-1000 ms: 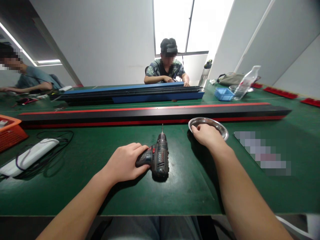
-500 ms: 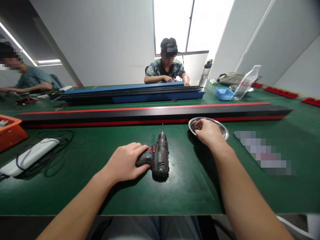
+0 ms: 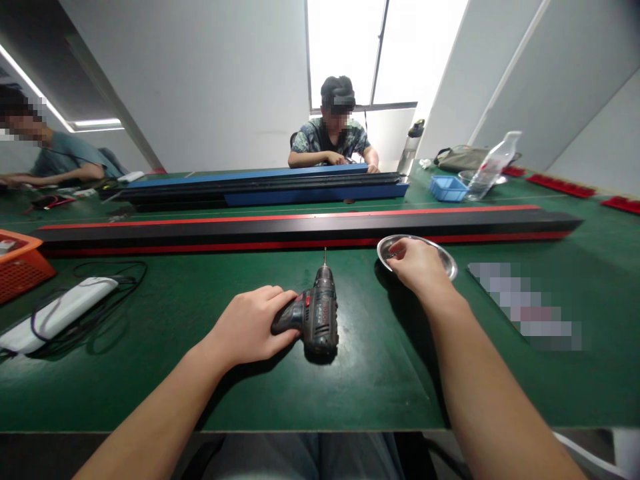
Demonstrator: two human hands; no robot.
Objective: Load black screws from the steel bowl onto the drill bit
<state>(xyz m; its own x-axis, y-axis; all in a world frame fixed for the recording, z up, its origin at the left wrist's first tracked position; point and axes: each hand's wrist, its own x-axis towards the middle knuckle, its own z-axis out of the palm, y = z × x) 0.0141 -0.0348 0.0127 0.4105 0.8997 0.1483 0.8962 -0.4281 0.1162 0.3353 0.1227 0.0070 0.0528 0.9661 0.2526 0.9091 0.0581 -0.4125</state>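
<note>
The left hand [image 3: 255, 323] is wrapped around the handle of a dark power drill [image 3: 323, 320], which lies on its side on the green table [image 3: 370, 387], midway along the near edge and set back from it. Its bit [image 3: 325, 257] points away from that edge, the tip close to a long black-and-red bar [image 3: 250, 233] that runs roughly parallel to the edge. The right hand [image 3: 420, 263] reaches into a shallow metal dish [image 3: 453, 268] just in front of the bar, fingers bent and drawn together over small dark pieces [image 3: 391, 255]; whether they pinch one cannot be told. Toward the table's left edge sit a white power strip [image 3: 70, 313] with dark cords [image 3: 133, 290] and an orange basket [image 3: 23, 270].
</note>
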